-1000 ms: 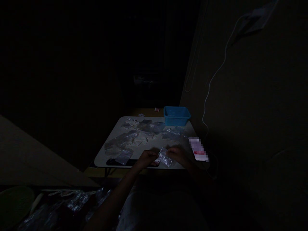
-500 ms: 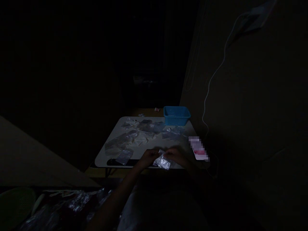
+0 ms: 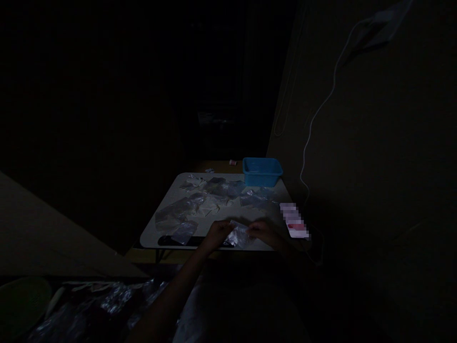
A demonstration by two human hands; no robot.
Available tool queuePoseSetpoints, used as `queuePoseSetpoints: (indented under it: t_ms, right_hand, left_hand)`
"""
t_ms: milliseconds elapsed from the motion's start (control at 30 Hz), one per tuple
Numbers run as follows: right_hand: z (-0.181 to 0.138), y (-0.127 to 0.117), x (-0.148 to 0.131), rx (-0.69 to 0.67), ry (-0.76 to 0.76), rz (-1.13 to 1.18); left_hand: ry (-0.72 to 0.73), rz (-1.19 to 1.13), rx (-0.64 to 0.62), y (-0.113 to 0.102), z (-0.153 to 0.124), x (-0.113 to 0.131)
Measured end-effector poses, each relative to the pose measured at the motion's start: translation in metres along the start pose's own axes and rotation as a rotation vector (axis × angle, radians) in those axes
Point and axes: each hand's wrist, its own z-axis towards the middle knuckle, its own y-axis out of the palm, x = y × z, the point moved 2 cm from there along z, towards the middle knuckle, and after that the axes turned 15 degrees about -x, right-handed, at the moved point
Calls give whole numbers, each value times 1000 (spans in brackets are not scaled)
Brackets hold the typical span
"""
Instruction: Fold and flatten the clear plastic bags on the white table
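Near the front edge of a white folding table, my left hand pinches the left side of a clear plastic bag. The bag's upper right corner is between the fingers of my right hand. It hangs stretched between both hands, shiny and a little crumpled. To the left, a flat clear bag lies across a dark strip on the table's front edge. Several more crumpled clear bags are spread over the tabletop beyond my hands.
A blue plastic basin stands at the table's back right corner. On the right edge lies a blurred-out lit rectangle. A white cable runs down the right wall. Shiny plastic and a green round tub are on the floor at lower left.
My hands have drawn slightly apart, the right one to the right. The plastic bag, bunched before, is now spread flatter between them.
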Motion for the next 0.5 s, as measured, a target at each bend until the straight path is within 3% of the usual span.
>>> queuePoseSetpoints:
  t_ms: [200, 367, 500]
  right_hand:
    - [3, 2, -8, 112, -82, -47]
    - [11, 7, -10, 101, -82, -36]
    - [13, 8, -11, 86, -76, -19]
  left_hand:
    - [-1, 18, -17, 6, -2, 6]
    - [-14, 30, -42, 12, -3, 11]
    - [-5, -18, 10, 13, -1, 11]
